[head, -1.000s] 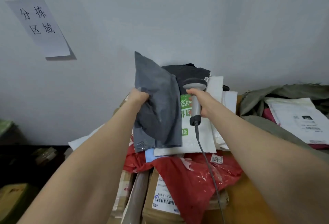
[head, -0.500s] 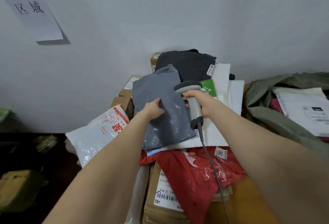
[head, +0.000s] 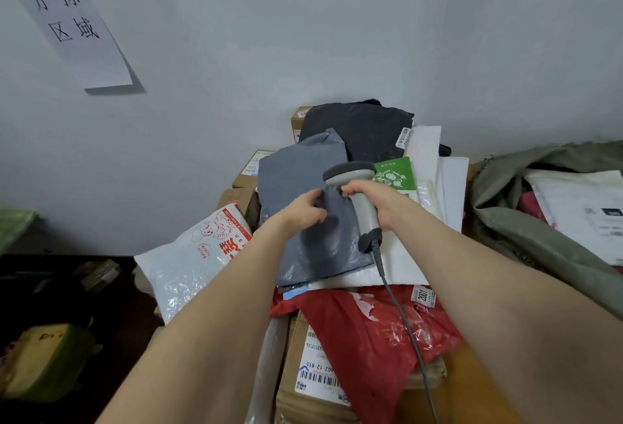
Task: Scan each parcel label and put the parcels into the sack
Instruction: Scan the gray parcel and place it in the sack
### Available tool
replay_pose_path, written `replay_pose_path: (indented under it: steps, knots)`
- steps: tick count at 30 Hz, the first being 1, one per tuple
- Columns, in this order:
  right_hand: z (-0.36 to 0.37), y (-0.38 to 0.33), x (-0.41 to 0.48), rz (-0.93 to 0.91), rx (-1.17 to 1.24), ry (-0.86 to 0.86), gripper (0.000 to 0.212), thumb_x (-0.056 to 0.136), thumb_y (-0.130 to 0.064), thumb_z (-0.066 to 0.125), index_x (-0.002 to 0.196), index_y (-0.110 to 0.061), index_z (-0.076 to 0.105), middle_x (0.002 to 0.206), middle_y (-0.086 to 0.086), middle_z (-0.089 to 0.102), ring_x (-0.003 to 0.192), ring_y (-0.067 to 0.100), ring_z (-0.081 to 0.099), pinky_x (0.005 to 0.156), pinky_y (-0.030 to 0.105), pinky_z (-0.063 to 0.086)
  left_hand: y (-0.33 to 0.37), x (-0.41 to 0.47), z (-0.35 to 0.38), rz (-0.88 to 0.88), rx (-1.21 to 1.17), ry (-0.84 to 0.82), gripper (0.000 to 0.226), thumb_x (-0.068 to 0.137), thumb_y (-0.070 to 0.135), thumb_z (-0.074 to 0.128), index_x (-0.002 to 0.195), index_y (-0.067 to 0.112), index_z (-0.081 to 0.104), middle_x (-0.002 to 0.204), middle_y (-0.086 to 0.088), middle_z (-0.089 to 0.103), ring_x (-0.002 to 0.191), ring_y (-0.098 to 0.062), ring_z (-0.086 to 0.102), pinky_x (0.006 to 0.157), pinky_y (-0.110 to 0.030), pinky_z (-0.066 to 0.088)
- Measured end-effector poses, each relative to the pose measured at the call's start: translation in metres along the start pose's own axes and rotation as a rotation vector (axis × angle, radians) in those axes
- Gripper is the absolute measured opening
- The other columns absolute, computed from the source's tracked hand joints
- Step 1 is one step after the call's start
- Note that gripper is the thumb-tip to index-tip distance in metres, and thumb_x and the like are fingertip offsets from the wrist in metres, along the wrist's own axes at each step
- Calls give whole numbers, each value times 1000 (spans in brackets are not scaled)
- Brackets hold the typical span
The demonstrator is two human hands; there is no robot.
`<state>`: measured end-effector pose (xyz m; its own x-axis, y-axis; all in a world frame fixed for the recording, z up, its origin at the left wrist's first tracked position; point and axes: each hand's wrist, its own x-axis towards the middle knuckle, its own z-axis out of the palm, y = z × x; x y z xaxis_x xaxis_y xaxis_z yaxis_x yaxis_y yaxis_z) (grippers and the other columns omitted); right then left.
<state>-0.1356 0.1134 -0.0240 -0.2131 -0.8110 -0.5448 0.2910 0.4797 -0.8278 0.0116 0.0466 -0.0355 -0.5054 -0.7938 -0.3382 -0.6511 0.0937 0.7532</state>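
1. Sack, olive and slumped open, lies at the right of the surface, well apart from the grey parcel. Flat parcels show in its mouth.
2. Pile of parcels fills the middle, with a red parcel and a labelled cardboard box nearest and a black parcel against the wall.
3. The grey parcel lies on top of the pile, its long axis running from the person up toward the wall. No label shows on its upward face, so it probably needs turning before a scan.
4. Left hand grips a fold near the parcel's middle, fingers curled into the plastic. The sack lies off to the right, beyond the other arm.
5. Right hand is wrapped round the handle of the scanner, whose head sits over the parcel's right edge. This hand is nearer the sack but already occupied.
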Motion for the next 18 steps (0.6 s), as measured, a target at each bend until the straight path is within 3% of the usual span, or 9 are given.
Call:
replay_pose_path:
  steps: [3, 6, 7, 9, 10, 12, 15, 18]
  knots:
    - [-3, -8, -4, -28, 146, -27, 12, 90, -19, 61, 81, -14, 66, 68, 4, 65, 55, 19, 61, 56, 25, 51, 5, -1, -8, 43, -104, 26, 70, 90, 17, 62, 151, 15, 27, 151, -2, 35, 135, -19, 36, 102, -25, 32]
    - [-8, -25, -14, -130, 302, -87, 16, 94, -21, 56, 89, -13, 69, 72, 5, 70, 61, 20, 66, 56, 27, 54, 15, 0, -20, 95, -121, -27, 119, 64, 53, 81, 154, 20, 10, 156, 2, 22, 142, -16, 26, 116, -35, 24]
    - [-9, -31, -19, -160, 344, -105, 17, 95, -22, 55, 90, -13, 69, 75, 5, 72, 65, 21, 68, 59, 29, 56, 23, 0, -22, 98, -104, -21, 130, 56, 58, 82, 154, 22, 4, 157, 2, 19, 143, -17, 23, 118, -39, 23]
    - [-10, -41, -28, -210, 404, -147, 20, 96, -22, 53, 93, -12, 70, 83, 7, 74, 72, 23, 71, 63, 33, 60, 40, -3, -22, 113, -183, 5, 131, 57, 55, 84, 154, 24, 3, 155, 2, 26, 140, -18, 32, 114, -40, 31]
    - [-10, -46, -33, -227, 431, -171, 21, 96, -23, 52, 94, -12, 70, 88, 9, 74, 74, 24, 72, 65, 34, 61, 47, -2, -21, 136, -262, 8, 123, 60, 51, 84, 154, 25, 9, 150, 2, 37, 133, -17, 42, 108, -38, 40]
    - [-9, -53, -41, -256, 488, -200, 22, 96, -24, 52, 94, -12, 70, 92, 10, 73, 75, 24, 71, 69, 36, 59, 65, -8, -19, 200, -414, -12, 84, 75, 32, 80, 144, 21, 34, 129, 0, 58, 110, -15, 60, 85, -29, 53]
    - [-13, -62, -49, -305, 560, -179, 21, 95, -21, 49, 92, -12, 68, 92, 5, 70, 73, 19, 67, 73, 31, 53, 79, -14, -20, 261, -516, 40, 27, 87, 4, 64, 112, 12, 58, 99, -7, 67, 88, -19, 65, 73, -27, 54]
    - [-18, -65, -51, -318, 536, -108, 22, 95, -22, 48, 95, -14, 68, 102, 3, 73, 94, 22, 67, 95, 37, 47, 84, -15, -22, 199, -608, 223, 15, 90, -1, 51, 88, 11, 59, 83, -8, 64, 78, -21, 61, 69, -29, 52]
